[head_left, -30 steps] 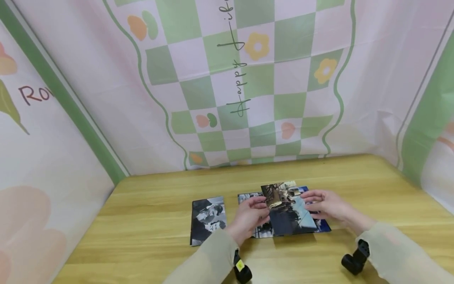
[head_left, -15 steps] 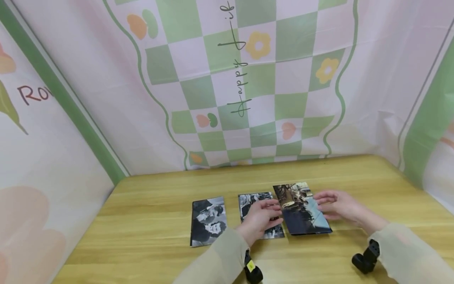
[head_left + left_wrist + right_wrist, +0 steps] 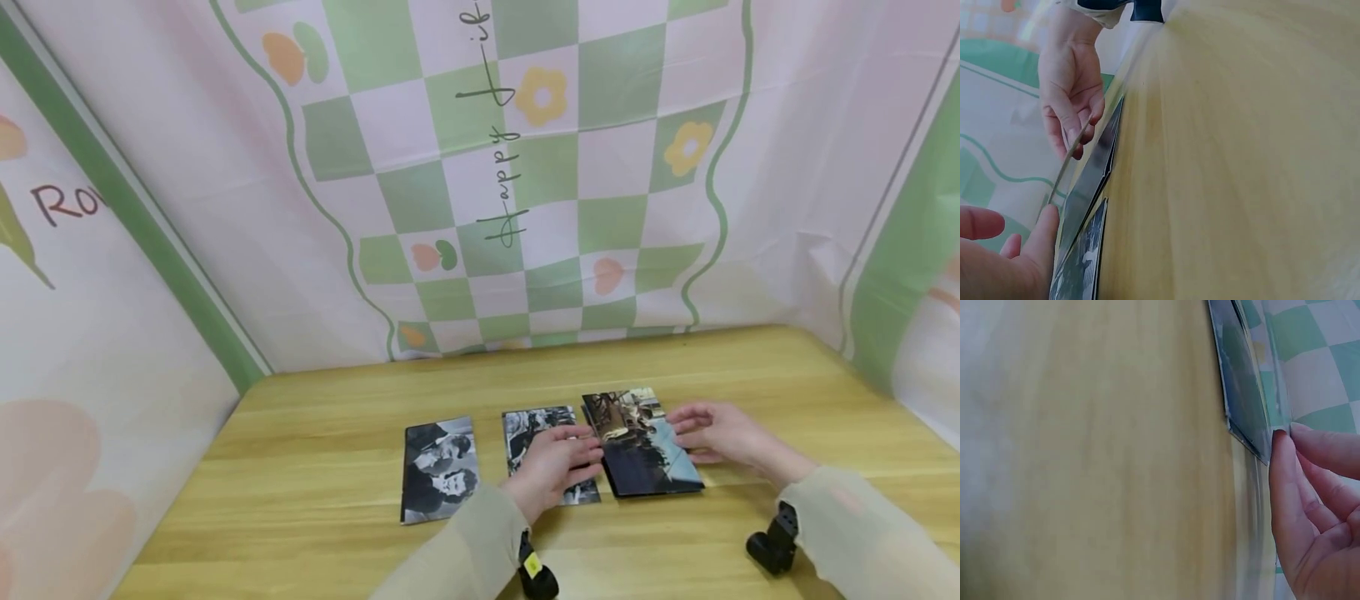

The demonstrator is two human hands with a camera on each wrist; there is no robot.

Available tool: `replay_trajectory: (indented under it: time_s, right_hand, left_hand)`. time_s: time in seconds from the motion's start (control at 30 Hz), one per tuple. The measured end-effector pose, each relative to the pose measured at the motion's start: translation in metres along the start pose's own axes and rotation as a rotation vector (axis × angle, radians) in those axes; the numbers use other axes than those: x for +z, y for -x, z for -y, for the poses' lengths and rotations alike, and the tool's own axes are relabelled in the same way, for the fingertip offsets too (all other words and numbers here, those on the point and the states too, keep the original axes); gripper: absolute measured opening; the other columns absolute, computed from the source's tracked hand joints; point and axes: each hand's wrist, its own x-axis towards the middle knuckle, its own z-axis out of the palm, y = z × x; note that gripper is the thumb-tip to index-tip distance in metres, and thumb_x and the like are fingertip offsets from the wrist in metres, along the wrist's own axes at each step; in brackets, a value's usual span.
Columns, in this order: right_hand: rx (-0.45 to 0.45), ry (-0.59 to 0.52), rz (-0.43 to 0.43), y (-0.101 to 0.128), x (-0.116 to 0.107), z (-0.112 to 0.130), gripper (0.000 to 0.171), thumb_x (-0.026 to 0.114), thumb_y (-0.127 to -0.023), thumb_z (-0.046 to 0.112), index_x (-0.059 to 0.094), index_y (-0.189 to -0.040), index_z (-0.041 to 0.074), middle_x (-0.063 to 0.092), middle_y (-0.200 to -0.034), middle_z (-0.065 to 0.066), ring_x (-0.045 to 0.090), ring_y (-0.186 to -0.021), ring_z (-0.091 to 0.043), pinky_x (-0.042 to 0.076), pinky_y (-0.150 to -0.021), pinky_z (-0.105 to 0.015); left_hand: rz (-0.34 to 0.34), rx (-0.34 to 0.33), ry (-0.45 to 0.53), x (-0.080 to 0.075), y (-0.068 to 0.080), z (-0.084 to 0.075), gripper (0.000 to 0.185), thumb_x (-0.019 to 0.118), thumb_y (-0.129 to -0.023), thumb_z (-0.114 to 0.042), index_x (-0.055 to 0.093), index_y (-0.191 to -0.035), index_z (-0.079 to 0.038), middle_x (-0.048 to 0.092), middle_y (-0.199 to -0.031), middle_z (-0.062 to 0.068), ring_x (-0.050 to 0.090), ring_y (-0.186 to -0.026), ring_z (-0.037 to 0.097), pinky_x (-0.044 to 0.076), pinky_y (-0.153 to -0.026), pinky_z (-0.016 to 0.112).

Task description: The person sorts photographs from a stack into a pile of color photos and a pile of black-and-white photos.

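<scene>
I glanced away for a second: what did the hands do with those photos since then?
The stack of colour photos slid rightward off the middle black-and-white photo, which now lies uncovered under the left hand. The right hand went right with the stack, holding its top photo's edge. The leftmost photo stayed put.
</scene>
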Motion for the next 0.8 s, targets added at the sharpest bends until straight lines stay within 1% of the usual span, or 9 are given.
replay_trajectory:
  time_s: [0.13,0.4,0.57,0.8]
  right_hand:
    - [0.003,0.036,-0.009,-0.0018,0.0003,0.0011,0.046,0.059,-0.086,-0.002,0.04,-0.125,-0.019,0.06,-0.108,-0.023,0.062,-0.087,-0.016,0.06,-0.075,-0.034]
    - [0.008,0.07,-0.033,-0.0045,0.0028,0.0025,0.042,0.06,-0.085,-0.004,0.044,-0.12,-0.019,0.062,-0.102,-0.019,0.062,-0.084,-0.015,0.06,-0.072,-0.034]
    - [0.017,0.088,-0.048,-0.0059,0.0037,0.0019,0.041,0.06,-0.085,-0.004,0.045,-0.12,-0.019,0.062,-0.101,-0.019,0.062,-0.083,-0.015,0.06,-0.07,-0.033]
    - [0.025,0.078,-0.058,-0.0064,0.0041,0.0015,0.043,0.062,-0.084,-0.003,0.045,-0.12,-0.02,0.062,-0.1,-0.019,0.062,-0.08,-0.015,0.06,-0.069,-0.033]
  left_hand:
    - [0.01,0.004,-0.003,-0.0001,0.0007,-0.0003,0.032,0.051,-0.095,-0.003,0.053,-0.126,0.003,0.061,-0.12,0.019,0.06,-0.111,0.031,0.054,-0.091,0.039]
    - [0.03,0.005,-0.018,-0.0001,0.0032,-0.0008,0.036,0.049,-0.095,-0.004,0.049,-0.129,0.005,0.058,-0.122,0.023,0.058,-0.113,0.034,0.052,-0.096,0.04]
    - [0.017,-0.003,-0.028,0.0018,0.0024,0.0,0.036,0.05,-0.094,-0.004,0.049,-0.129,0.005,0.058,-0.122,0.023,0.058,-0.112,0.033,0.052,-0.095,0.04]
    - [0.009,-0.011,-0.017,0.002,0.001,0.0009,0.035,0.05,-0.094,-0.004,0.05,-0.128,0.005,0.058,-0.123,0.023,0.058,-0.114,0.034,0.052,-0.095,0.04]
